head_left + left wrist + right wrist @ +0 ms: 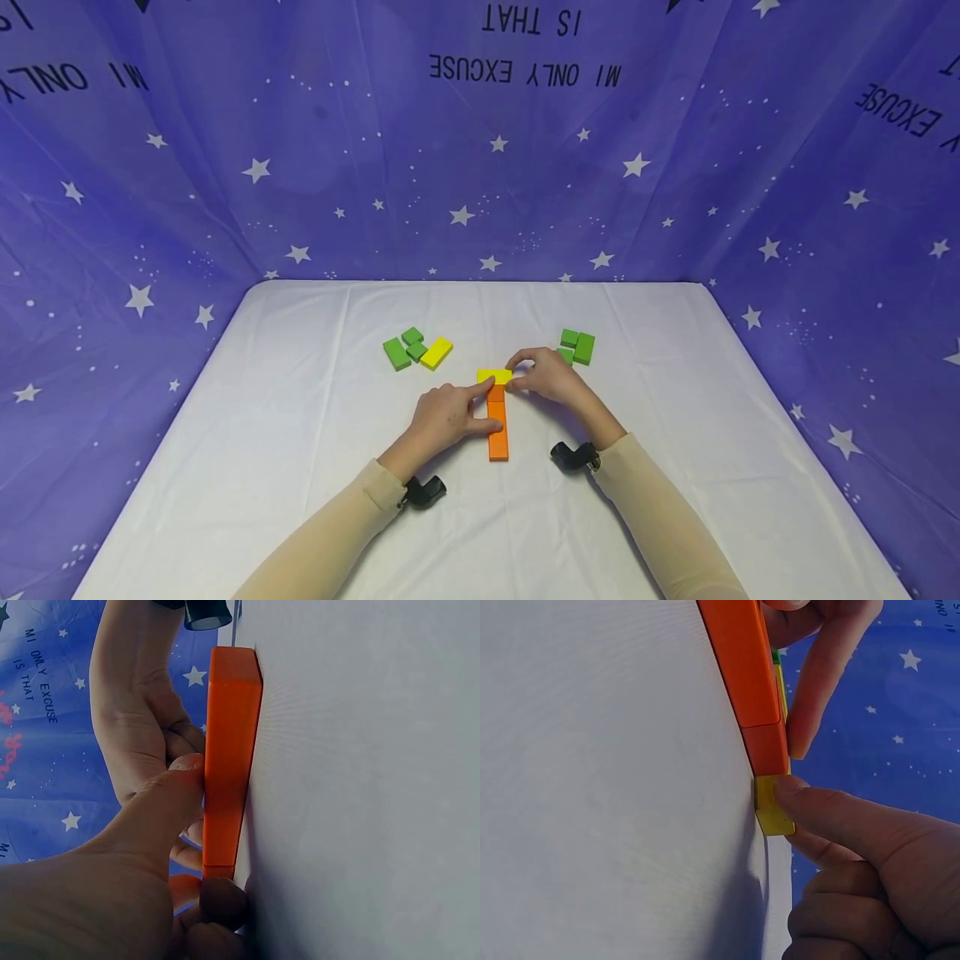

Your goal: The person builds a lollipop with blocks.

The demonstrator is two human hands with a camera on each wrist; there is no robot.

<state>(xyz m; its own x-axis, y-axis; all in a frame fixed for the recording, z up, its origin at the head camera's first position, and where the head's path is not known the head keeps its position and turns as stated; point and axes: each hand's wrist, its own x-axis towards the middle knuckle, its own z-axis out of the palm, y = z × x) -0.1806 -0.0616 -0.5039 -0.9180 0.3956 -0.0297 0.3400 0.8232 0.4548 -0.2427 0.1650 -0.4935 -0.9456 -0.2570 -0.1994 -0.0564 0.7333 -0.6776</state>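
On the white table a long orange block (498, 442) and a small orange block (496, 393) lie end to end. A yellow block (494, 377) sits crosswise at their far end, making a T. My right hand (551, 375) pinches the yellow block's right end between thumb and index finger; the thumb (810, 796) shows on its near side. My left hand (444, 415) reaches in from the left, its thumb (187, 771) touching the long orange block. Its straight index finger (815, 697) presses where the small orange and yellow blocks meet. Other left fingertips lie close beside the small orange block.
Back left lie several green blocks (397, 354) and another yellow block (437, 352). Behind my right hand is a group of green blocks (584, 348), partly covered by it. A purple star-patterned curtain (480, 183) encloses the table's back and sides.
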